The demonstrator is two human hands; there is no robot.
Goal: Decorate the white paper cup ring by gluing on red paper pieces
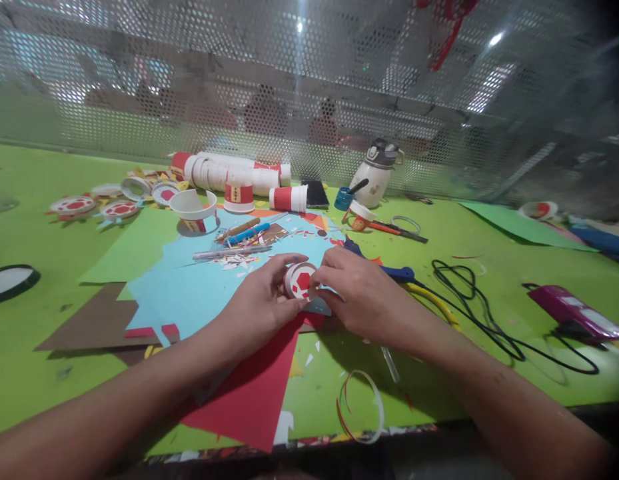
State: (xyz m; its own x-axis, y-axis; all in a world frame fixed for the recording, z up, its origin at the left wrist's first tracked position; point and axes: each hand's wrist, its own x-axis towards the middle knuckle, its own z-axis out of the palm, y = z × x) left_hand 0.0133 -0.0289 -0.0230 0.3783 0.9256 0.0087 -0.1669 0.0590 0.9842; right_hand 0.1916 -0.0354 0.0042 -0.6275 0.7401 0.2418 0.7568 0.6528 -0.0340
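Note:
My left hand (pixel 262 293) is wrapped around a small cut-down paper cup (pixel 298 280), whose round base faces me with red paper pieces stuck on it. At the right side of that base, the pinched fingers of my right hand (pixel 346 283) touch the rim; whatever lies between the fingertips is hidden. Below both hands are sheets of light blue paper (pixel 189 293) and red paper (pixel 254 393). Behind them lie a silver pen (pixel 232 253), a blue pen-like tool (pixel 246 235) and small white paper scraps (pixel 238 262).
Stacked paper cups (pixel 224 172), a cut cup (pixel 193 210) and decorated paper discs (pixel 74 207) stand at the back left. A white bottle (pixel 376 173) is at the back. Right of my hands are blue-handled scissors (pixel 399 273), a black cord (pixel 479 313) and a purple device (pixel 574 312).

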